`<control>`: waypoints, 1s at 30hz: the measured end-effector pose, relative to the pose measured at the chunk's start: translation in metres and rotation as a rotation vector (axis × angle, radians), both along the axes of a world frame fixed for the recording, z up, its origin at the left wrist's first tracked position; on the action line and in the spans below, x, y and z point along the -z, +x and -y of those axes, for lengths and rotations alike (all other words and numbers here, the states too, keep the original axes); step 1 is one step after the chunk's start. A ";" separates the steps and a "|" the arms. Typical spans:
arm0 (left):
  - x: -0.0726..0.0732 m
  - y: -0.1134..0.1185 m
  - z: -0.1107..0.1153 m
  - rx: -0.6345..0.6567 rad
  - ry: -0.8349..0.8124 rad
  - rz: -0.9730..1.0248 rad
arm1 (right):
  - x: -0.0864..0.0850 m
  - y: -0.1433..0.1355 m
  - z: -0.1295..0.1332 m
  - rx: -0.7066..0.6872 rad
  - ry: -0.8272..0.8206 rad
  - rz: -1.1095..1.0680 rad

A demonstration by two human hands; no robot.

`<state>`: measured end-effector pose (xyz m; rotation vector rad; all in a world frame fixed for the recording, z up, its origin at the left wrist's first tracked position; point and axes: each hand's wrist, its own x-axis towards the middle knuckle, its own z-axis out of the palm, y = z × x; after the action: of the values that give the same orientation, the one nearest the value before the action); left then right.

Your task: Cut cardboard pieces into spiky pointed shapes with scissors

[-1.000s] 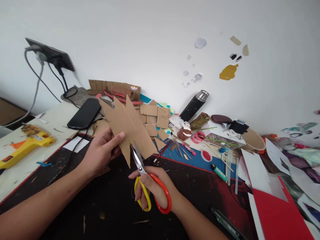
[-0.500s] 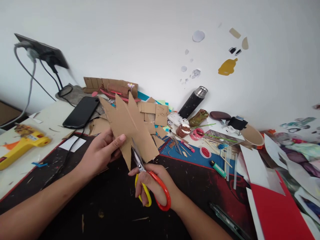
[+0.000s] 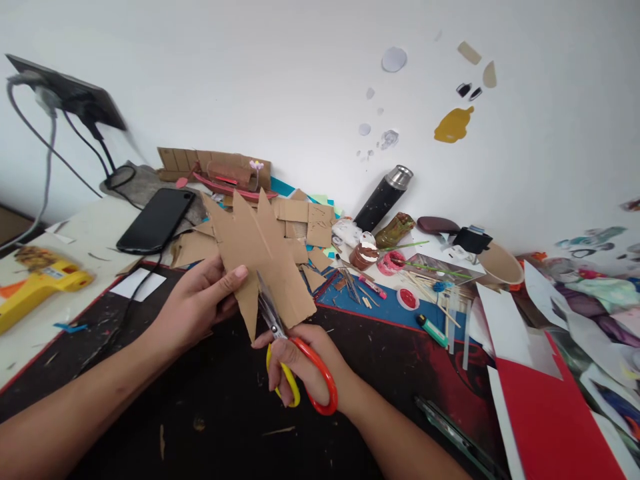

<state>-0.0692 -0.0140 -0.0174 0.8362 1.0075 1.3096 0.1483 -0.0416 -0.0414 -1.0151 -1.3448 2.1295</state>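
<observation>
My left hand [image 3: 200, 297] grips the left edge of a brown cardboard piece [image 3: 270, 257], thumb on its front face. The cardboard has several pointed spikes along its top and another point hanging at the lower left. In my right hand [image 3: 310, 363] are scissors [image 3: 274, 327] with one red and one yellow handle loop, the fingers through the loops. The blades point up and to the left, inside the slot between the lower-left point and the main part of the cardboard.
Left are a yellow glue gun [image 3: 45, 287] and a black phone [image 3: 156, 221]. Behind stand a cardboard boat [image 3: 233, 183] and a black thermos [image 3: 383, 199]. A pink paint pot [image 3: 391, 263], a green cutter [image 3: 433, 331] and red card [image 3: 555, 420] lie right.
The view has shifted slightly, moving most things a little to the left. Both hands keep their hold, and the scissor blades lie a little higher in the cardboard slot.
</observation>
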 end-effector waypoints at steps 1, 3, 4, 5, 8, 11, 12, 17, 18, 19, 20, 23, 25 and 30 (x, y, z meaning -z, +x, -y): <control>0.000 0.000 0.000 0.005 -0.005 0.003 | 0.000 0.000 0.000 0.001 0.004 -0.001; 0.002 0.000 0.000 0.000 -0.015 0.004 | 0.000 0.000 0.000 0.000 0.012 -0.005; 0.002 0.000 0.000 -0.006 -0.016 0.002 | 0.000 0.000 0.001 -0.001 0.015 -0.007; 0.003 0.000 0.000 -0.010 -0.013 0.001 | 0.000 -0.001 0.001 0.000 0.018 -0.008; 0.002 0.000 0.000 -0.004 -0.004 -0.008 | -0.001 -0.001 0.001 0.006 0.023 -0.014; 0.000 0.001 0.001 -0.009 -0.006 -0.005 | -0.001 -0.002 0.001 0.014 0.015 -0.019; 0.000 0.001 0.001 -0.012 -0.006 -0.003 | -0.001 -0.002 0.001 0.015 0.013 -0.017; 0.000 0.001 0.001 0.000 -0.034 -0.012 | 0.000 -0.002 0.001 0.016 0.019 -0.002; 0.000 0.001 0.001 -0.001 -0.038 -0.013 | 0.000 -0.002 0.001 0.017 0.018 -0.002; 0.001 0.001 0.001 -0.001 -0.042 -0.014 | 0.000 -0.002 0.001 0.020 0.017 -0.003; 0.002 0.001 0.001 -0.002 -0.043 -0.013 | -0.001 -0.002 0.001 0.024 0.017 -0.004; 0.004 0.001 0.000 -0.005 -0.041 -0.007 | -0.002 -0.003 0.002 0.029 0.008 0.002; 0.004 0.001 0.000 -0.008 -0.037 -0.003 | -0.003 -0.004 0.002 0.032 -0.004 0.010; 0.003 0.002 0.000 -0.015 -0.032 0.008 | -0.002 -0.005 0.003 0.036 -0.006 0.007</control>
<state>-0.0673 -0.0139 -0.0205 0.8004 1.0276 1.3049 0.1437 -0.0444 -0.0396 -1.0428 -1.3145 2.1061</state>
